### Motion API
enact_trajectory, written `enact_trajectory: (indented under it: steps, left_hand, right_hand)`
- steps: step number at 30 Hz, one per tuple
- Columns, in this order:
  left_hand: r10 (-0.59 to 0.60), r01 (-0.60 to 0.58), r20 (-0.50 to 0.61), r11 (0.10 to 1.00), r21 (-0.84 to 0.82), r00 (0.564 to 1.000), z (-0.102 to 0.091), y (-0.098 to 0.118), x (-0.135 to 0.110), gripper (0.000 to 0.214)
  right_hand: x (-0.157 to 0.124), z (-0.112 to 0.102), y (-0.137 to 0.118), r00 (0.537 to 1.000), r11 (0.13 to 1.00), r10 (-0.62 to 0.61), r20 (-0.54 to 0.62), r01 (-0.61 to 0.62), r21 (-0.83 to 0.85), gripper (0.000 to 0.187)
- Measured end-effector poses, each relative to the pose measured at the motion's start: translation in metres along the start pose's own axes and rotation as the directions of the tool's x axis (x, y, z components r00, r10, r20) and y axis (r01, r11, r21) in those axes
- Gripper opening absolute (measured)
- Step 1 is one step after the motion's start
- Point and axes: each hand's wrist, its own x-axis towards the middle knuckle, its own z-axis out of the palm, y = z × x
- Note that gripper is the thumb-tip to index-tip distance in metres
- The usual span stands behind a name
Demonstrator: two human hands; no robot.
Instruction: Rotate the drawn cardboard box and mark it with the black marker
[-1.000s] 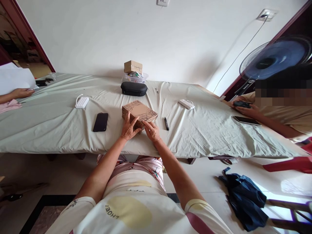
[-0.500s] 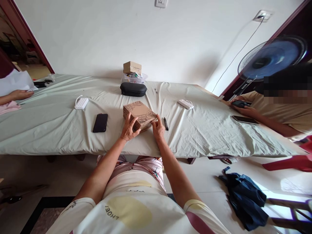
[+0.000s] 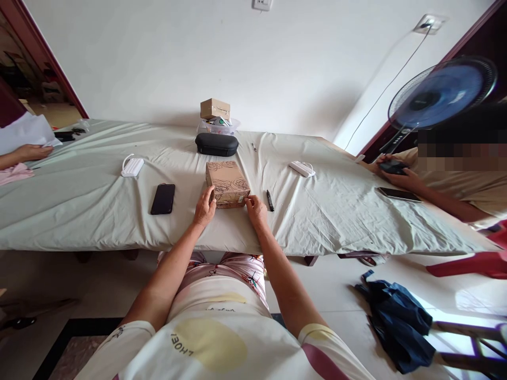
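A brown cardboard box [image 3: 228, 178] with dark rose-like line drawings on its top rests on the cloth before me. My left hand [image 3: 205, 207] grips its near left corner, fingers along the left side. My right hand [image 3: 257, 210] holds the near right corner with thumb and fingers drawn together. Tape or a small label shows on the front face. Just right of my right hand lies a black marker [image 3: 270, 200]. A black phone [image 3: 162, 199] lies to the left of my left hand.
Behind the box sit a black zip case [image 3: 216, 144] and a plastic tub [image 3: 233, 125] topped by a small carton [image 3: 215, 108]. White power banks [image 3: 133, 167] [image 3: 302, 169] lie on either side. Another person's hands [image 3: 396, 171] hold a dark device at right; a hand [image 3: 37, 152] holds paper at left.
The box has turned on the cloth, so its front face now points more squarely at me. My left hand has shifted from the front edge to the left side.
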Motion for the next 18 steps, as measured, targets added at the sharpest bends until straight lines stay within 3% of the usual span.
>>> enact_trajectory:
  steps: [5, 8, 13, 18]
  left_hand:
    - [-0.029, 0.029, -0.013, 1.000, 0.010, 1.000, -0.0004, 0.0007, -0.0004, 0.045]
    - [-0.021, 0.022, -0.013, 1.000, 0.001, 1.000, -0.0014, 0.0010, -0.0001, 0.044]
    - [-0.052, 0.048, -0.053, 0.996, -0.075, 0.997, -0.0024, -0.0015, 0.0003, 0.040]
    - [-0.217, 0.203, -0.044, 0.957, -0.207, 0.975, -0.0016, -0.0051, -0.0013, 0.042]
  right_hand:
    - [-0.0029, -0.0016, -0.0038, 0.995, 0.987, -0.021, 0.097, 0.036, -0.158, 0.025]
    - [-0.0039, -0.0020, -0.0051, 0.993, 0.985, -0.032, 0.116, 0.052, -0.167, 0.024]
    - [-0.0040, -0.0021, -0.0059, 0.997, 1.000, -0.016, 0.079, 0.014, 0.024, 0.024]
    - [-0.0011, -0.0014, -0.0050, 0.993, 0.974, -0.050, -0.103, 0.071, 0.216, 0.028]
